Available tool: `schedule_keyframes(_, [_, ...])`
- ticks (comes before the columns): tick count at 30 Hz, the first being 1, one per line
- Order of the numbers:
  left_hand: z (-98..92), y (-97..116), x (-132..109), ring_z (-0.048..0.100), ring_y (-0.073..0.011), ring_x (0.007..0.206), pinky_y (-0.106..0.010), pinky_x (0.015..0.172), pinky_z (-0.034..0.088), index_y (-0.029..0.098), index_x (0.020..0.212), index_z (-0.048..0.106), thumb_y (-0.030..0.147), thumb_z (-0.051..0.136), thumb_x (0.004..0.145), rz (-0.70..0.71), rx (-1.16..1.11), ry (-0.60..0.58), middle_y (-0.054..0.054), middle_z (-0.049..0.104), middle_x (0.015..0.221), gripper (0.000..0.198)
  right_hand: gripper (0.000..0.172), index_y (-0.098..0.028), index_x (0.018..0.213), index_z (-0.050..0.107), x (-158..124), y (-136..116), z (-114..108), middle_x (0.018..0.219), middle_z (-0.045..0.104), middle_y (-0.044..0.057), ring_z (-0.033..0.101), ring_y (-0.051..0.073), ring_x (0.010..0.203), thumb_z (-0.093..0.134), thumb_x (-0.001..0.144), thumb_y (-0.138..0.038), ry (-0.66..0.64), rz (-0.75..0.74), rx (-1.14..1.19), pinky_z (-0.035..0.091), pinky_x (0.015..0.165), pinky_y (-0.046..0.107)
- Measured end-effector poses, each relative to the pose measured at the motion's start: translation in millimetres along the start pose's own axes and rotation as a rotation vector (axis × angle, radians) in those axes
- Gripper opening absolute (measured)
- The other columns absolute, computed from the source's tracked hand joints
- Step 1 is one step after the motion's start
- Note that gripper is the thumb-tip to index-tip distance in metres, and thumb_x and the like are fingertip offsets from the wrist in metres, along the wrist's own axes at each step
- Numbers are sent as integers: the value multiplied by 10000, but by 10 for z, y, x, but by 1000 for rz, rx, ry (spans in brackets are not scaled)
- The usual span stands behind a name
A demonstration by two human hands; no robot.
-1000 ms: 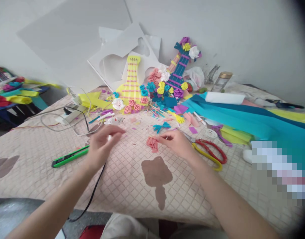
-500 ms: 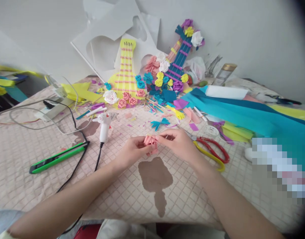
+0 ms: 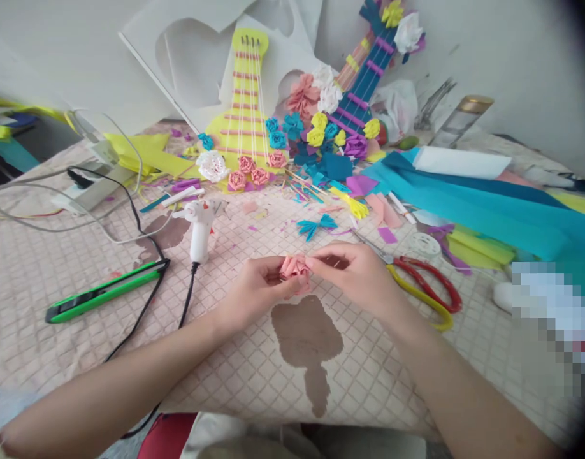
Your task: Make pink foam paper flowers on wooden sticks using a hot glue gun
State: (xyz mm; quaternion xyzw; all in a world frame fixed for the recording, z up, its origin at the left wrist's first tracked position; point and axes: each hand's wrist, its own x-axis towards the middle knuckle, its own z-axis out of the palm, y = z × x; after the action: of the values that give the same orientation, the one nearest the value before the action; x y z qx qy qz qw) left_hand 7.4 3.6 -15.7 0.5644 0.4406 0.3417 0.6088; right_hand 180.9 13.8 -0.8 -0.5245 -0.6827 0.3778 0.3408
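A small pink paper flower (image 3: 296, 268) is held in front of me above the table. My left hand (image 3: 257, 284) is closed on it from the left, thumb across its lower front. From the right, my right hand (image 3: 352, 274) pinches the flower's edge between thumb and fingertips. Just beyond my hands lies a teal paper bow (image 3: 317, 225). Scissors (image 3: 429, 287) with red and yellow handles lie beside my right hand. To the left of my left hand rests a white glue gun (image 3: 200, 233).
A green utility knife (image 3: 104, 294) and cables lie left, near a power strip (image 3: 89, 188). At the back stand a yellow paper guitar (image 3: 247, 108) and a blue one (image 3: 364, 95) with paper flowers. Teal paper sheets (image 3: 488, 204) and a ribbon spool (image 3: 425, 244) are at right.
The view has tilted down and come closer, so the scene is shifted. Both hands still hold the pink flower, with only a slight shift of the fingers on it.
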Motion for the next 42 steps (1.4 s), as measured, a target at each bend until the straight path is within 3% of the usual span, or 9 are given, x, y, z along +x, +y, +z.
schedule_keyframes(6, [8, -22, -26, 513, -80, 658, -179, 589, 401, 119, 768, 587, 276, 624, 782, 23, 42, 23, 6, 563, 711, 162, 119, -193, 747, 710, -6, -17, -8, 781, 710, 18, 621, 131, 691, 605, 759, -247, -16, 5, 32, 469, 602, 234])
schedule_keyframes(12, [-9, -23, -18, 474, -91, 638, -194, 564, 383, 138, 774, 614, 278, 596, 805, 138, 216, 67, 6, 549, 694, 144, 103, -196, 767, 709, 5, 0, -30, 784, 711, 16, 627, 141, 687, 624, 745, -250, -50, 35, 66, 478, 611, 250])
schedule_keyframes(17, [-5, -35, -1, 539, -119, 716, -211, 610, 430, 155, 938, 636, 284, 606, 800, 172, 198, 87, -34, 629, 833, 190, 135, -194, 812, 708, 17, 24, -38, 841, 716, 30, 638, 166, 749, 615, 763, -280, -68, 52, 99, 487, 653, 284])
schedule_keyframes(33, [25, -61, -46, 611, -167, 783, -279, 703, 497, 150, 902, 660, 286, 661, 757, 207, 252, 203, -60, 686, 864, 198, 134, -181, 797, 700, 15, 13, -42, 838, 715, 40, 635, 174, 774, 626, 757, -284, -67, 67, 160, 483, 680, 300])
schedule_keyframes(38, [29, -71, -46, 621, -185, 830, -310, 755, 502, 155, 949, 655, 296, 651, 767, 224, 267, 207, -75, 690, 925, 230, 135, -179, 781, 700, 16, 7, -48, 827, 712, 39, 630, 174, 757, 644, 738, -294, -73, 90, 166, 483, 667, 299])
schedule_keyframes(42, [24, -88, -47, 624, -162, 784, -287, 700, 508, 182, 1130, 557, 279, 638, 779, 289, 246, 211, -62, 687, 906, 373, 127, -184, 783, 700, 8, -1, -46, 822, 711, 36, 631, 171, 751, 638, 744, -286, -89, 90, 166, 484, 673, 300])
